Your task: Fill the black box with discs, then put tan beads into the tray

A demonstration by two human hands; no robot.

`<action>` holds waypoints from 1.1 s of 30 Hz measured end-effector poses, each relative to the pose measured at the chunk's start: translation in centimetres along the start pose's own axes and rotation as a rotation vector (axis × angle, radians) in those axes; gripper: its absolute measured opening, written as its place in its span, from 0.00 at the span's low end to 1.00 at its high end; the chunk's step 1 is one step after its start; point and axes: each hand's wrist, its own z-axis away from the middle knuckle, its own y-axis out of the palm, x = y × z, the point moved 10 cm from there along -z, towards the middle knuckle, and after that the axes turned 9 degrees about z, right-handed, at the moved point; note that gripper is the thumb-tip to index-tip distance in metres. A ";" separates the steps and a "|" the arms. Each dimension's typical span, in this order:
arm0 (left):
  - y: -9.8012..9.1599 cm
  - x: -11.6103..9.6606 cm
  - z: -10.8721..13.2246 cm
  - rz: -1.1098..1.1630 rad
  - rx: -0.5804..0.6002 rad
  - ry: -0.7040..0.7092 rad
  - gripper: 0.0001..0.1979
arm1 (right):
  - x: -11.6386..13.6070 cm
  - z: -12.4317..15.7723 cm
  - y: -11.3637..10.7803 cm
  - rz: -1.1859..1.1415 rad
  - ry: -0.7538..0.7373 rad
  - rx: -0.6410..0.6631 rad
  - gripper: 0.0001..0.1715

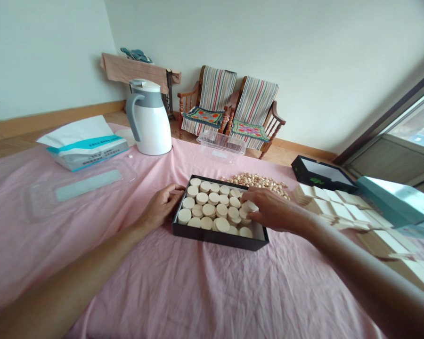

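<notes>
A shallow black box (215, 239) in front of me is packed with rows of short stacks of round pale wooden discs (209, 210). My left hand (161, 205) holds the box at its left wall, fingers curled against the edge. Over the box's right side, my right hand (266, 207) is closed on a wooden disc (250, 206), thumb below and fingers above. Whether more discs sit under that one, I cannot tell. Part of the box's right edge is hidden by this hand.
Behind the box lies a heap of small wooden pieces (257, 180). Stacked pale wooden blocks (342, 207), a black lid (321, 173) and a teal box (399, 197) are rightward. A white jug (153, 127), tissue pack (88, 150) and clear plastic trays (222, 147) stand on the pink cloth (205, 287).
</notes>
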 end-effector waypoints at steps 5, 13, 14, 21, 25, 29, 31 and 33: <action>0.0 -0.1 0.0 -0.008 -0.002 0.010 0.24 | 1.2 0.9 -1.0 -0.089 -0.043 0.008 0.15; 0.2 0.1 0.0 0.024 0.012 -0.010 0.24 | 4.1 0.9 0.4 -0.153 -0.183 0.161 0.25; 0.2 0.1 0.0 0.025 0.011 -0.011 0.24 | 4.2 0.8 0.4 -0.151 -0.201 0.172 0.25; 0.2 -0.3 0.2 0.037 0.002 -0.018 0.25 | 4.7 0.4 0.0 -0.157 -0.229 0.220 0.22; 0.2 -0.3 0.3 0.045 0.004 -0.022 0.26 | 5.0 0.3 0.1 -0.173 -0.220 0.204 0.22; 0.2 -0.3 0.1 0.032 0.012 -0.004 0.24 | 4.7 0.5 -0.2 -0.187 -0.223 0.144 0.20; 0.2 -0.2 0.1 0.028 0.013 0.002 0.24 | 3.8 0.7 -0.7 -0.205 -0.213 0.104 0.19; 0.2 -0.1 0.1 0.028 0.020 0.000 0.23 | 2.4 1.1 -1.1 -0.206 -0.178 0.073 0.18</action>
